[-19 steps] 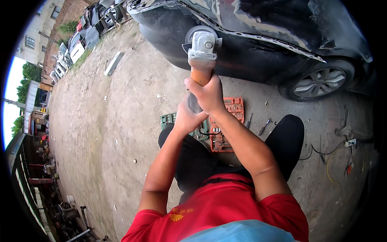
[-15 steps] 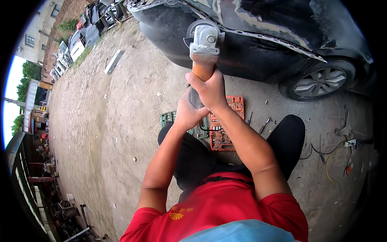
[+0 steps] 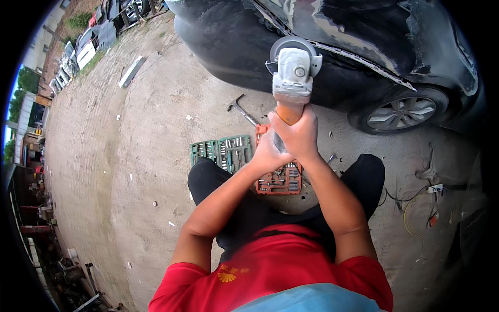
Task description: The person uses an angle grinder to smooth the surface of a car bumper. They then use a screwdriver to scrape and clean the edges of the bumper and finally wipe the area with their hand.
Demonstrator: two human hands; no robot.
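I hold a dusty angle grinder with an orange-and-grey body in both hands, its wheel uppermost in the view. My right hand grips the orange section below the metal head. Just below it and to the left, my left hand is wrapped round the grey rear part. The grinder is in front of the dark car body, which has scraped paint patches and a pale flanged strip along it. Whether the wheel touches the car I cannot tell.
Open green and orange socket sets lie between my knees, with a bent bar beyond. The car's wheel is right. Cables and a power strip lie far right; a metal beam and scrap panels are upper left.
The grinder and both hands have shifted rightward and slightly down in the view. The view itself has moved a little, and more of the green socket set and the bent bar now shows.
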